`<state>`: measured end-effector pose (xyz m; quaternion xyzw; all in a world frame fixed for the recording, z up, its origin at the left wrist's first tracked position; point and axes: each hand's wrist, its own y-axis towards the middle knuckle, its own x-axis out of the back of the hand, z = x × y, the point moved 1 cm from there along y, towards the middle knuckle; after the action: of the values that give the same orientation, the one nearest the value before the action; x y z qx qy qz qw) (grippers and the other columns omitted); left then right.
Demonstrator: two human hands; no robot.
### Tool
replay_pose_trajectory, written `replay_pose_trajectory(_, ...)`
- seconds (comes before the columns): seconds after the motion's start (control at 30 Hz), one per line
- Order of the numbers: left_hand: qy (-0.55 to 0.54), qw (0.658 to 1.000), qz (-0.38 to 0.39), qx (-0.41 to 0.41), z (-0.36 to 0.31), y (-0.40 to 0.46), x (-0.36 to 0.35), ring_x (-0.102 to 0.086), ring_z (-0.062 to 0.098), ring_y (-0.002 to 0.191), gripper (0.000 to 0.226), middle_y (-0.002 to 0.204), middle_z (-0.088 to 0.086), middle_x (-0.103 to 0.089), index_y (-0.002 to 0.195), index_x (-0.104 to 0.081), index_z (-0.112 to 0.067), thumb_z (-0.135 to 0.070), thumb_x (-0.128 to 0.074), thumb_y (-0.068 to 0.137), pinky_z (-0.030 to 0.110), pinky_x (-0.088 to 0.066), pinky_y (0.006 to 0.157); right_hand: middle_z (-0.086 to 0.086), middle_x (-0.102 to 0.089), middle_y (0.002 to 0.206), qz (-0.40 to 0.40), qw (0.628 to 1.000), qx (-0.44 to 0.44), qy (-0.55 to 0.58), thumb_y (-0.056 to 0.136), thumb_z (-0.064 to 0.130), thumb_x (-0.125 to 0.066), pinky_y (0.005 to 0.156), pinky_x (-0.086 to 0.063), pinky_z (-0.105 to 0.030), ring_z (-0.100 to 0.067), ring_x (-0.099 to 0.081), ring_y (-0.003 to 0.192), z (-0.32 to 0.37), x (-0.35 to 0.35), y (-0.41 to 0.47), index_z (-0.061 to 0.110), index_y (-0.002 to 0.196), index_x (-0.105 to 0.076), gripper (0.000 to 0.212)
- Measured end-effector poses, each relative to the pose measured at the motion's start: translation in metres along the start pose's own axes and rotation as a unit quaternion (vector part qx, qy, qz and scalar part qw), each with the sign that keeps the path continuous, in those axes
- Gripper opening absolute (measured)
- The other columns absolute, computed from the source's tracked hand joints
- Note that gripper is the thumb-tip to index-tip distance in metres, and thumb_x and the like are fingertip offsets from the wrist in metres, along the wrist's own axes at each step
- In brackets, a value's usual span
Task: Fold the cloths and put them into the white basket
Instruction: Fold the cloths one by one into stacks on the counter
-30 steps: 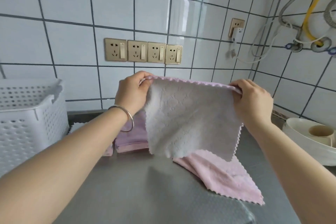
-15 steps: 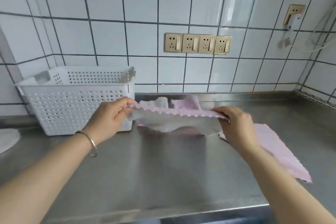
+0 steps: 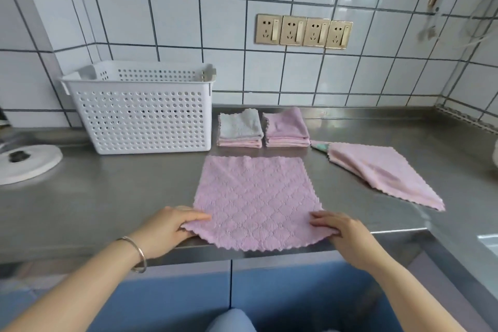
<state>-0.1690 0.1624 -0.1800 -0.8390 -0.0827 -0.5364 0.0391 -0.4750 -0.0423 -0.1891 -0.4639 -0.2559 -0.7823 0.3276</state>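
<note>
A pink cloth [image 3: 256, 199] lies spread flat on the steel counter, its near edge hanging slightly over the front. My left hand [image 3: 172, 226] pinches its near left corner and my right hand [image 3: 339, 229] pinches its near right corner. Behind it sit two folded stacks: one with a grey cloth on top [image 3: 239, 129] and one pink stack [image 3: 287, 128]. A loose pile of unfolded pink cloths [image 3: 382, 170] lies to the right. The white basket [image 3: 140, 108] stands at the back left against the wall; its inside is hidden.
A white round lid with a black knob [image 3: 24, 163] rests at the far left of the steel counter [image 3: 107, 197]. Wall sockets [image 3: 303, 31] sit above the stacks. Blue cabinet doors [image 3: 231, 294] are below the counter's front edge.
The cloth, held up in the air by its top corners a second ago, has come down and now lies spread flat on the counter. The view has tilted down and pulled back.
</note>
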Motion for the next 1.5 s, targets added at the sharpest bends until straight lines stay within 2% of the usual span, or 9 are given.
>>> replay_pose_trajectory(0.1, -0.031, 0.999, -0.008, -0.007, 0.001, -0.011, 0.001, -0.049, -0.011, 0.115, 0.070, 0.099, -0.061, -0.042, 0.092, -0.053, -0.067, 0.002, -0.049, 0.083, 0.015, -0.034, 0.105, 0.054, -0.050, 0.092, -0.017, 0.999, -0.011, 0.024, 0.087, 0.004, -0.060, 0.087, -0.034, -0.004, -0.001, -0.055, 0.106, -0.003, 0.001, -0.006, 0.025, 0.103, -0.073, 0.029)
replay_pose_trajectory(0.17, -0.058, 0.998, -0.008, 0.025, 0.001, -0.017, 0.004, -0.057, -0.009, 0.102, 0.054, 0.096, -0.051, -0.055, 0.082, -0.053, -0.072, -0.018, -0.045, 0.081, 0.017, -0.044, 0.095, 0.036, -0.063, 0.092, 0.000, 0.999, -0.039, 0.031, 0.089, 0.012, -0.058, 0.087, -0.042, -0.015, -0.006, -0.058, 0.098, -0.002, 0.007, -0.008, 0.024, 0.096, -0.073, 0.020)
replay_pose_trajectory(0.27, -0.093, 0.995, -0.018, 0.029, -0.012, -0.025, 0.012, -0.049, 0.002, 0.059, 0.019, 0.061, -0.020, -0.058, 0.073, -0.055, -0.059, -0.045, -0.044, 0.079, 0.021, -0.039, 0.064, 0.006, -0.055, 0.067, 0.068, 0.993, -0.100, -0.008, 0.092, 0.024, -0.054, 0.060, -0.036, -0.025, -0.013, -0.046, 0.063, 0.002, 0.027, -0.013, 0.013, 0.069, -0.051, 0.025)
replay_pose_trajectory(0.43, -0.151, 0.985, 0.040, 0.068, -0.013, -0.021, 0.026, -0.035, 0.002, 0.050, 0.030, 0.050, -0.011, -0.043, 0.061, -0.053, -0.038, -0.042, -0.049, 0.091, 0.018, -0.029, 0.055, 0.011, -0.034, 0.043, 0.175, 0.973, -0.148, 0.027, 0.088, 0.023, -0.056, 0.047, -0.026, -0.017, -0.002, -0.031, 0.043, 0.013, 0.059, -0.005, 0.018, 0.058, -0.027, 0.042)
replay_pose_trajectory(0.53, -0.204, 0.970, 0.008, 0.131, -0.009, -0.007, 0.028, -0.046, 0.005, 0.055, 0.040, 0.055, -0.004, -0.054, 0.063, -0.055, -0.015, -0.044, -0.049, 0.090, 0.025, -0.040, 0.061, 0.009, -0.033, 0.051, 0.155, 0.970, -0.181, 0.049, 0.086, 0.027, -0.060, 0.053, -0.023, -0.027, -0.012, -0.031, 0.052, 0.014, 0.056, 0.015, 0.018, 0.058, -0.032, 0.041)
replay_pose_trajectory(0.7, -0.264, 0.932, -0.117, 0.218, 0.003, 0.033, 0.025, -0.046, 0.018, 0.053, 0.035, 0.057, 0.003, -0.051, 0.067, -0.052, -0.009, -0.034, -0.052, 0.091, 0.029, -0.037, 0.058, -0.008, -0.058, 0.067, 0.027, 0.967, -0.213, 0.139, 0.090, 0.030, -0.058, 0.059, -0.033, -0.030, -0.018, -0.049, 0.061, 0.010, 0.042, 0.061, -0.004, 0.077, -0.063, 0.036)
replay_pose_trajectory(0.83, -0.145, 0.935, -0.170, 0.276, 0.010, 0.063, 0.018, -0.045, 0.026, 0.066, 0.039, 0.062, 0.008, -0.048, 0.060, -0.037, -0.013, -0.029, -0.042, 0.096, 0.033, -0.028, 0.060, -0.012, -0.061, 0.069, -0.030, 0.964, -0.222, 0.144, 0.091, 0.029, -0.055, 0.056, -0.034, -0.030, -0.023, -0.053, 0.069, 0.009, 0.022, 0.094, 0.004, 0.069, -0.060, 0.034)
replay_pose_trajectory(1.03, -0.056, 0.934, -0.156, 0.317, 0.015, 0.087, 0.006, -0.055, 0.037, 0.100, 0.034, 0.105, 0.024, -0.063, 0.066, -0.039, -0.012, -0.025, -0.036, 0.097, 0.036, -0.039, 0.078, -0.008, -0.059, 0.072, -0.048, 0.958, -0.261, 0.108, 0.093, 0.031, -0.049, 0.058, -0.037, -0.030, -0.028, -0.055, 0.078, 0.007, 0.000, 0.119, 0.017, 0.061, -0.050, 0.034)
replay_pose_trajectory(1.5, 0.007, 0.931, -0.157, 0.329, 0.015, 0.092, 0.002, -0.057, 0.037, 0.102, 0.028, 0.108, 0.023, -0.063, 0.096, -0.052, -0.003, -0.029, -0.042, 0.095, 0.037, -0.044, 0.079, -0.011, -0.065, 0.107, -0.062, 0.951, -0.300, 0.032, 0.091, 0.040, -0.048, 0.070, -0.040, -0.030, -0.029, -0.055, 0.088, 0.010, -0.007, 0.125, 0.018, 0.091, -0.057, 0.024)
